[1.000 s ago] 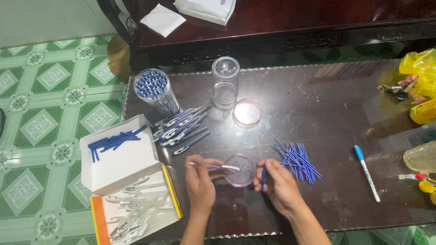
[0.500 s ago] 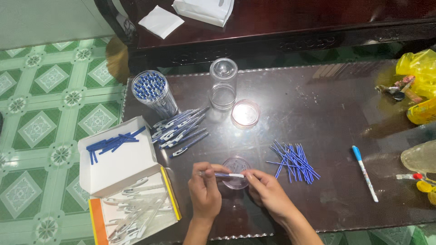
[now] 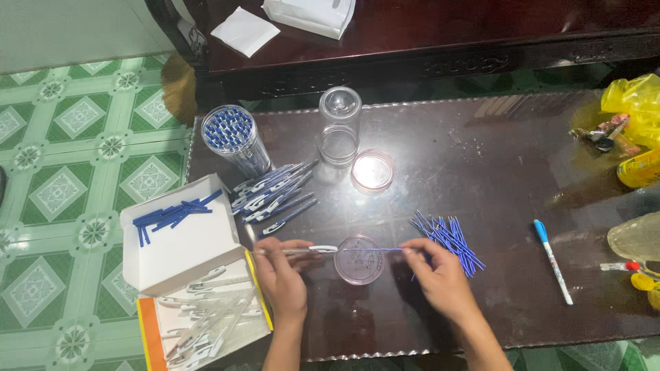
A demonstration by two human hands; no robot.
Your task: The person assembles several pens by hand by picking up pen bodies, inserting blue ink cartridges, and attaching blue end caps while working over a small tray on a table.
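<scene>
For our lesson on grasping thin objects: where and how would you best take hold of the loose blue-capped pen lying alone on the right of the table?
Grip the blue-capped pen around the middle of its white barrel, coming from above with fingers on its two long sides. It lies flat on the dark table, slanted, apart from the blue refills, so both sides are free.

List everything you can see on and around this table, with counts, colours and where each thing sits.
Clear pen barrel: one, held level, table front.
Blue refill: one, entering the barrel.
Loose refills: pile, blue, right of the lid.
Round lid: one, clear, under the refill.
Second lid: one, pinkish, mid table.
Empty jar: one, clear.
Jar of pens: one, blue tips.
Assembled pens: pile, white-blue.
Box: one, white, holding barrels and blue caps.
Marker: one, blue-capped.
Yellow bag: one, right edge.
Left hand: holds barrel.
Right hand: pinches refill.
</scene>
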